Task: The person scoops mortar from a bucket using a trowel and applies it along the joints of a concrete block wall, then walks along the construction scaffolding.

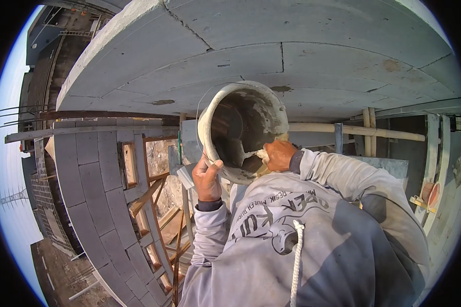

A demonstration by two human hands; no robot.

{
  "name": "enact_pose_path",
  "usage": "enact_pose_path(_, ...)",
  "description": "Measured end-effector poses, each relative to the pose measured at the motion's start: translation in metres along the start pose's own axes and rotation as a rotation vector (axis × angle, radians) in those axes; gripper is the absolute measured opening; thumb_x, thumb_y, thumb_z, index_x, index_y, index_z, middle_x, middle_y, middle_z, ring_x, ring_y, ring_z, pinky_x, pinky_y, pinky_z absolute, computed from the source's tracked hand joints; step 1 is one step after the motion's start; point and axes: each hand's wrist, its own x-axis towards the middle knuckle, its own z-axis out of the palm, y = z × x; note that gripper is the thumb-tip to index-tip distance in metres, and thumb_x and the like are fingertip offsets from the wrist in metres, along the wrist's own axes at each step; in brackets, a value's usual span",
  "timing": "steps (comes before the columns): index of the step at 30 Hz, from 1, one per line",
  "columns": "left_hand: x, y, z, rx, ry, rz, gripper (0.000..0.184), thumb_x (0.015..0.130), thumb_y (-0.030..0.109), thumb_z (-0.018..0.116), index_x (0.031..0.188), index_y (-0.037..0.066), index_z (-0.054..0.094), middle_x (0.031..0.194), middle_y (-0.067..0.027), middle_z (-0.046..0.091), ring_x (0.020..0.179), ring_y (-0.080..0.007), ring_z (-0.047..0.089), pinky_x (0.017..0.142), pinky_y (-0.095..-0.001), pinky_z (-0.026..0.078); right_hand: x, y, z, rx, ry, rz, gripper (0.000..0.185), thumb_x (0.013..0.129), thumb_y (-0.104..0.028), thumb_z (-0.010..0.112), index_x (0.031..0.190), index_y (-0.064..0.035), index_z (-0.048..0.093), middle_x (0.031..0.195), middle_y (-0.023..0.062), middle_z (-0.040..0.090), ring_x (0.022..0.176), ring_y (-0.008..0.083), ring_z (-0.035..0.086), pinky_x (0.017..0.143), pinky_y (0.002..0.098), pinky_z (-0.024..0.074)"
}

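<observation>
Bucket mouth: far half open to entry | beyond bucket: block wall bars passage | near-right rim: right hand, trowel obstruct | near-left rim: left hand blocks

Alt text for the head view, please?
A person's left hand holds the rim of a round, whitish, residue-caked bucket; the right hand grips a grey, flat-bladed trowel reaching inside. Beyond stands a grey block wall.

One head camera is looking steeply down over the person's shirt, facing a nearby bucket and block wall
</observation>
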Motion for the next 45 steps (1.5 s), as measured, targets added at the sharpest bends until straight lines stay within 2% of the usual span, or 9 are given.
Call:
enact_pose_path(6,0.000,-0.011,-0.016,-0.126,0.061,-0.029,0.039,0.075,0.010,0.060,0.111,-0.004,0.055,0.094,-0.0020,0.059,0.078,-0.0080,0.051,0.072,-0.0208,0.038,0.026,-0.003,-0.001,0.231,0.025,0.106,0.042,0.073,-0.034,0.063,0.091,0.0036,0.062,0.089,0.0265,0.062,0.089,0.0395,0.060,0.079,0.0417,0.0468)
enact_pose_path(10,0.001,-0.005,-0.022,-0.106,0.054,-0.027,0.034,0.076,0.009,0.058,0.107,-0.003,0.056,0.094,-0.0039,0.061,0.079,-0.0095,0.054,0.071,-0.0219,0.041,0.042,-0.002,-0.017,0.305,0.043,0.126,0.044,0.072,-0.036,0.064,0.092,0.0034,0.062,0.090,0.0259,0.062,0.092,0.0392,0.059,0.081,0.0413,0.0459)
enact_pose_path(21,0.014,-0.015,-0.043,-0.105,0.072,-0.018,0.027,0.076,0.006,0.056,0.102,-0.002,0.058,0.090,-0.0040,0.062,0.077,-0.0108,0.056,0.071,-0.0216,0.043,0.026,0.008,-0.029,0.320,0.162,-0.003,0.038,0.070,-0.035,0.065,0.086,-0.0001,0.064,0.079,0.0220,0.062,0.077,0.0365,0.061,0.072,0.0414,0.0462)
enact_pose_path(27,0.017,0.006,-0.022,-0.029,0.130,-0.076,0.037,0.075,0.007,0.058,0.111,-0.001,0.059,0.081,0.0051,0.059,0.059,-0.0003,0.042,0.052,-0.0157,0.030,0.012,0.008,-0.035,0.329,0.238,-0.061,0.035,0.069,-0.032,0.067,0.087,-0.0016,0.064,0.071,0.0207,0.061,0.069,0.0361,0.059,0.066,0.0406,0.0461)
enact_pose_path(35,0.031,-0.008,-0.034,0.091,0.211,-0.170,0.034,0.076,0.010,0.059,0.109,0.001,0.060,0.077,0.0066,0.056,0.056,0.0005,0.040,0.048,-0.0146,0.028,0.009,0.021,-0.038,0.312,0.282,-0.141,0.033,0.071,-0.031,0.067,0.087,-0.0038,0.062,0.072,0.0182,0.061,0.070,0.0356,0.059,0.064,0.0415,0.0454)
enact_pose_path(38,0.027,-0.011,-0.030,0.067,0.356,-0.171,0.020,0.076,0.016,0.062,0.093,0.007,0.061,0.073,0.0054,0.055,0.058,-0.0030,0.045,0.048,-0.0177,0.033,0.001,0.032,-0.028,0.313,0.319,-0.215,0.035,0.071,-0.035,0.068,0.086,-0.0044,0.059,0.073,0.0178,0.060,0.070,0.0364,0.058,0.063,0.0416,0.0453)
enact_pose_path(40,0.025,-0.025,-0.045,0.119,0.519,-0.187,0.016,0.074,0.024,0.066,0.082,0.012,0.059,0.068,0.0077,0.050,0.059,-0.0036,0.045,0.051,-0.0218,0.034,-0.008,0.035,-0.028,0.331,0.244,-0.113,0.037,0.070,-0.036,0.069,0.083,-0.0039,0.057,0.072,0.0181,0.060,0.070,0.0373,0.058,0.063,0.0416,0.0452)
enact_pose_path(41,0.021,-0.032,-0.058,0.101,0.553,-0.150,0.016,0.076,0.017,0.063,0.088,0.007,0.061,0.075,0.0042,0.056,0.064,-0.0047,0.047,0.050,-0.0185,0.029,-0.016,0.040,-0.031,0.337,0.223,-0.043,0.038,0.070,-0.037,0.069,0.081,-0.0037,0.057,0.072,0.0183,0.059,0.070,0.0377,0.058,0.063,0.0416,0.0451)
enact_pose_path(45,0.006,-0.049,-0.099,0.097,0.646,-0.178,0.022,0.077,0.023,0.061,0.092,0.006,0.060,0.081,0.0005,0.058,0.070,-0.0079,0.054,0.054,-0.0211,0.039,-0.043,0.077,-0.020,0.211,0.259,0.126,0.048,0.067,-0.042,0.070,0.090,-0.0017,0.056,0.077,0.0212,0.061,0.076,0.0402,0.058,0.069,0.0460,0.0449)
